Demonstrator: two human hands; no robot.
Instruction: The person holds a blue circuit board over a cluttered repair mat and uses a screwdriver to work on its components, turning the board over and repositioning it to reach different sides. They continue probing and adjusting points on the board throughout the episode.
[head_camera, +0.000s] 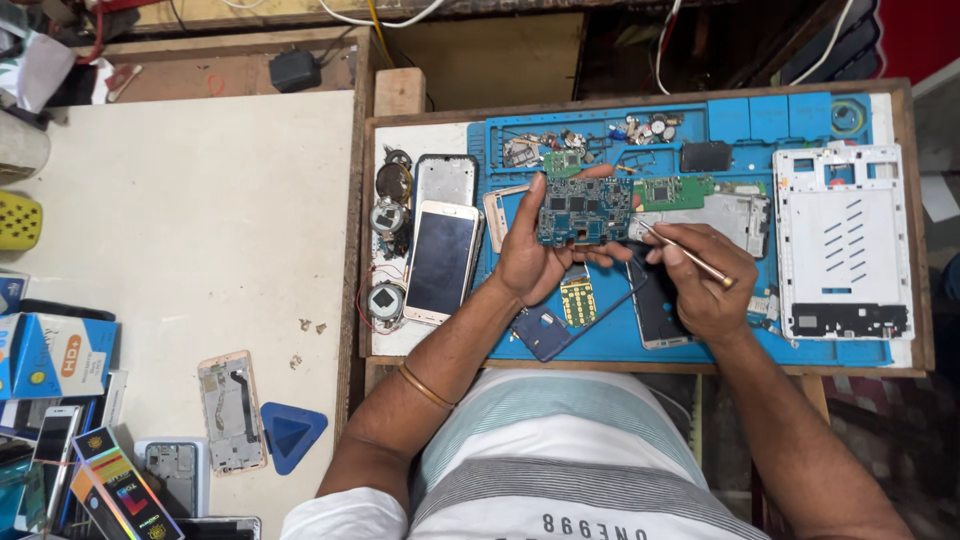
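Bare forearms; a thin gold bangle (424, 387) on the left wrist; a white, teal and grey striped shirt (540, 460).

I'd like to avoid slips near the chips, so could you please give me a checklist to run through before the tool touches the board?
1. Left hand grips the blue circuit board by its edges: ok.
2. Board raised above the blue repair mat: ok.
3. Right hand holds the thin metal tool like a pen: ok.
4. Tool tip reaches the board's right edge: ok.
5. Tip type and exact contact point: cannot tell.
6. Mat beneath free of loose parts: not ok, phones and parts lie there.
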